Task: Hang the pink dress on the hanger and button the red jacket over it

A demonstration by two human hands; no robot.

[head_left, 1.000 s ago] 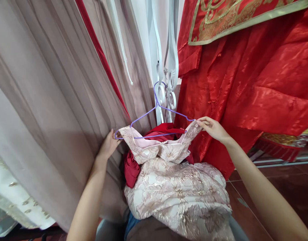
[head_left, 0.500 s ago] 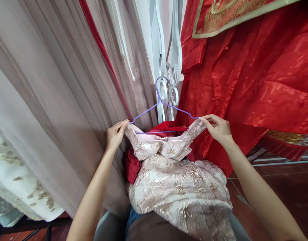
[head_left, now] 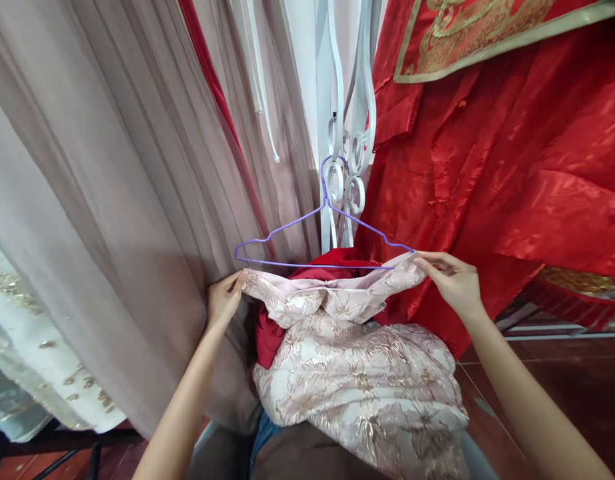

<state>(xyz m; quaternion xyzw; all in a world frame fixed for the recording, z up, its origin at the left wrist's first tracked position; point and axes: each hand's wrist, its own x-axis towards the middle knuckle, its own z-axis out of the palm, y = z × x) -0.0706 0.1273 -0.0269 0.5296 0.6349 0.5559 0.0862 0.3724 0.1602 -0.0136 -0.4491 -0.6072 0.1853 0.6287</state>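
A pale pink dress with gold floral patterning lies over my lap, its bodice spread between my hands. My left hand pinches the strap on the left, just below the hanger's left end, which is bare. With my right hand I pinch the other strap, at the right end of the purple hanger. The hanger's hook is up by the white scrolled metal frame. Dark red fabric shows behind the bodice.
Greyish-pink drapery fills the left side, with a dark red strip hanging along it. Red satin garments hang on the right. A white gown with gold decoration is at the lower left, above dark bars.
The left strap has come off the hanger's left end and sits lower in my left hand. My right hand has moved slightly right and down with the other strap.
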